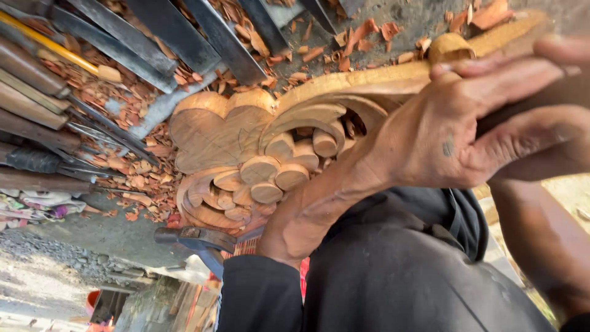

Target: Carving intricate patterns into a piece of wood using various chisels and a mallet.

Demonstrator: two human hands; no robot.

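1. Grey, rough work surface [117,237] fills the background, strewn with reddish wood shavings [147,178].
2. One hand [455,132] reaches in from the right side of the view, its forearm running down toward a dark sleeve [258,295]; which of the person's hands it is cannot be told for sure, though it reads as the left.
3. Its fingers [510,74] lie long and extended over the upper edge of a carved wooden piece [258,147], with the thumb side pressed against the carving's right part; they close around that edge rather than spread free.
4. Away from the grip, the carving widens into a leaf-like scroll with a cluster of round, grape-like knobs [270,172], pale orange and freshly cut.
5. Beyond the carving's far end from the hand, a row of chisels [37,80] with dark blades and wooden handles lies side by side.
6. Below the carving, near the sleeve, a dark metal tool head [196,237] shows.
7. A second forearm [541,246] appears at the right edge, its hand out of view.
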